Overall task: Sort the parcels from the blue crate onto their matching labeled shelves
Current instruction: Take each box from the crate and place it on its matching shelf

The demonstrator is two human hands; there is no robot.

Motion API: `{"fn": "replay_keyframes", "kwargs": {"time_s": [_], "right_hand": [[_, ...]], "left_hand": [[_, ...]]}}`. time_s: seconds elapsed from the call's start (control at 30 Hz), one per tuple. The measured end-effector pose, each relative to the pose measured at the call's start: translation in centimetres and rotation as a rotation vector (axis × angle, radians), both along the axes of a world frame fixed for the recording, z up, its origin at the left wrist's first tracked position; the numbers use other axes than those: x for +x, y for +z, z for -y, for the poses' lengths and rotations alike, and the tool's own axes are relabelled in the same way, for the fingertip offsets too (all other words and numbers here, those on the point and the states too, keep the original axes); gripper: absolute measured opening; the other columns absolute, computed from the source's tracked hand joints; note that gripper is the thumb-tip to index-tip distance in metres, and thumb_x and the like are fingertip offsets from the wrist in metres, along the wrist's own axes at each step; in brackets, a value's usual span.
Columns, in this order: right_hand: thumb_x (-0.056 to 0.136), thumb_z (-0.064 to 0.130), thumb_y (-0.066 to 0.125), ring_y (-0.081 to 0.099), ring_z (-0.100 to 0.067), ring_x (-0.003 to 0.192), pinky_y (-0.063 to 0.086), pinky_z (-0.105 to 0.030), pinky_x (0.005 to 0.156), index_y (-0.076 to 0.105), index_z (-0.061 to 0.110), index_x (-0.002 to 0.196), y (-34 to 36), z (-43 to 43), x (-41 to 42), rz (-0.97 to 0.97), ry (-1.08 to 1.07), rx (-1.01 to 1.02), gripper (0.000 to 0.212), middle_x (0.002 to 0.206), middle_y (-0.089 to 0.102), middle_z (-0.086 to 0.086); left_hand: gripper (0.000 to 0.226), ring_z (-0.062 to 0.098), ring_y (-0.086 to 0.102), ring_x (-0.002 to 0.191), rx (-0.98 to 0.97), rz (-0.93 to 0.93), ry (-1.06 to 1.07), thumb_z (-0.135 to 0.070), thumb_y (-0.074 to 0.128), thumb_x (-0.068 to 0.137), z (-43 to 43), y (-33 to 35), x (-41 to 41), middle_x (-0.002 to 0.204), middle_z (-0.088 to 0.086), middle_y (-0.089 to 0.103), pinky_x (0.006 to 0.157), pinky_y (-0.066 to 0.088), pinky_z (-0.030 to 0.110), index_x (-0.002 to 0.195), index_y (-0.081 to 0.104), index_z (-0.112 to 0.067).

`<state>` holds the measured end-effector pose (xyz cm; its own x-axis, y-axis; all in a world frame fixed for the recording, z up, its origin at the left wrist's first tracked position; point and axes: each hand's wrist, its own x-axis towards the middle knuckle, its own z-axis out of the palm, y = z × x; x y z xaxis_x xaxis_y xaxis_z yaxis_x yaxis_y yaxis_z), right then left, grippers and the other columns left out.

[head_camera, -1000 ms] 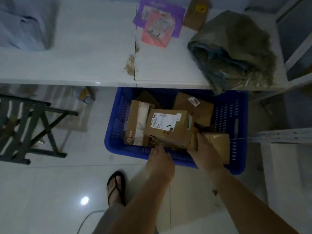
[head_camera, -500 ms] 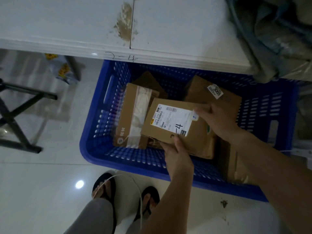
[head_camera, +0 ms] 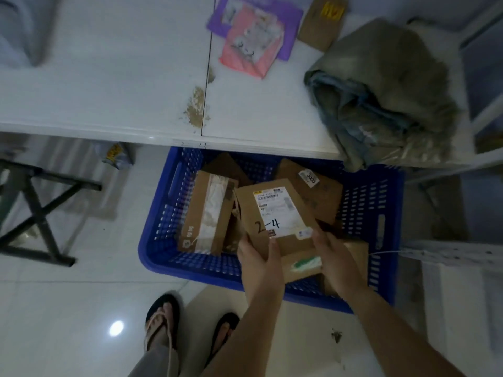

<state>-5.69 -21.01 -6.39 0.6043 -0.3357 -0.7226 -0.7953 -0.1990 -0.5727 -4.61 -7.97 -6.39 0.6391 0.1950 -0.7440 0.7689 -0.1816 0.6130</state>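
I see the brown parcel point(head_camera: 275, 219) marked 2-4 tilted label-up over the near edge of the blue crate point(head_camera: 166, 213)

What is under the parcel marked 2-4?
Beside it in the blue crate: a taped parcel left, a 3005 parcel behind. The 2-4 parcel, left hand and right hand hide what lies directly beneath.

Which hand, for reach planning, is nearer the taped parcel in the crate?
Left. The left hand is just right of the taped parcel; the right hand lies farther right.
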Motion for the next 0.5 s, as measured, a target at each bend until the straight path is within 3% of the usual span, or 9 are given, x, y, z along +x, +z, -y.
{"fn": "replay_keyframes", "kwargs": {"time_s": [0.13, 0.23, 0.3, 0.43, 0.5], "right_hand": [[0.095, 0.049, 0.039, 0.065, -0.023, 0.102, 0.049, -0.049, 0.097, 0.062, 0.031, 0.114, 5.7, -0.3, -2.6, 0.062, -0.148, 0.033, 0.034, 0.112, 0.069, -0.001], [0.097, 0.046, 0.039, 0.056, -0.026, 0.119, 0.044, -0.052, 0.102, 0.045, 0.032, 0.137, 10.6, -0.3, -4.1, 0.095, -0.200, 0.003, 0.043, 0.132, 0.057, 0.002], [0.095, 0.051, 0.038, 0.051, -0.024, 0.124, 0.042, -0.052, 0.103, 0.037, 0.034, 0.142, 14.0, -0.6, -4.8, 0.127, -0.220, -0.024, 0.050, 0.128, 0.052, 0.007], [0.098, 0.041, 0.041, 0.053, -0.026, 0.122, 0.043, -0.052, 0.103, 0.036, 0.041, 0.137, 21.8, -1.2, -7.1, 0.252, -0.326, 0.000, 0.039, 0.124, 0.051, 0.010], [0.099, 0.033, 0.043, 0.057, -0.023, 0.116, 0.045, -0.050, 0.101, 0.037, 0.044, 0.129, 25.5, -1.7, -8.7, 0.342, -0.306, -0.026, 0.033, 0.125, 0.057, 0.004]], "left_hand": [[0.066, 0.017, 0.047, 0.112, 0.046, 0.079, -0.220, -0.035, 0.057, 0.089, -0.7, 6.3, -0.5, 0.133, -0.002, 0.026, 0.092, 0.048, 0.032, 0.146, 0.025, -0.024], [0.083, 0.001, 0.045, 0.097, -0.016, 0.084, -0.416, -0.035, 0.070, 0.076, -1.1, 12.0, -0.5, 0.127, -0.006, 0.025, 0.083, 0.046, 0.020, 0.143, 0.022, -0.026], [0.092, -0.005, 0.038, 0.087, -0.040, 0.128, -0.544, -0.038, 0.076, 0.064, -1.3, 15.6, -0.3, 0.122, -0.010, 0.027, 0.077, 0.041, 0.013, 0.139, 0.023, -0.031], [0.097, 0.002, 0.047, 0.097, 0.014, 0.284, -0.710, -0.039, 0.076, 0.064, -2.0, 23.7, -0.5, 0.127, -0.009, 0.035, 0.085, 0.045, 0.024, 0.143, 0.020, -0.033], [0.089, 0.006, 0.053, 0.100, -0.023, 0.360, -0.765, -0.036, 0.077, 0.065, -2.7, 27.3, -0.8, 0.123, -0.009, 0.043, 0.087, 0.047, 0.028, 0.140, 0.028, -0.033]]}}
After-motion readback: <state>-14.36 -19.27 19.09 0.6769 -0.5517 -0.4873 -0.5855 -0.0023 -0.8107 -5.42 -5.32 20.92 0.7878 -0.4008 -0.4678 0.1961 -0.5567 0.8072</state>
